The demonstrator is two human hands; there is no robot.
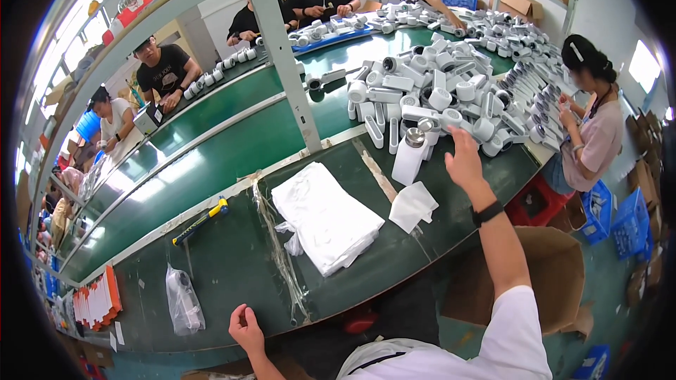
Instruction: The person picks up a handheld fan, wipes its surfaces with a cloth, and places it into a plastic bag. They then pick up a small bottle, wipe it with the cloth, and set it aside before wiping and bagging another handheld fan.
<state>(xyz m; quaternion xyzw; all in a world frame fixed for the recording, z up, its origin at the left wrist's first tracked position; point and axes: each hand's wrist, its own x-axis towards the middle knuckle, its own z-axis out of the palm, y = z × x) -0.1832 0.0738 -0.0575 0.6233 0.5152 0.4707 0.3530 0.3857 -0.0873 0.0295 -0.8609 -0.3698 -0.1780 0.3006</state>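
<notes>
Well left of the white sheet stack (pixel 327 218), at the far end of the dark green surface (pixel 232 264): a row of orange-and-white flat boxes (pixel 97 299). Closer to the stack, a clear-bagged white device (pixel 183 300), then a yellow-and-black hammer (pixel 201 221). Nearer than the stack and to its left, the left hand (pixel 246 327), fingers loosely curled, slightly apart. Right of the stack, a white metal-capped bottle (pixel 408 162) and a crumpled white cloth (pixel 413 207). Beyond the stack, rightward, a heap of white plastic devices (pixel 441 98). Farther right, the right hand (pixel 465 158), fingers spread apart beside the heap; contact impossible to tell.
</notes>
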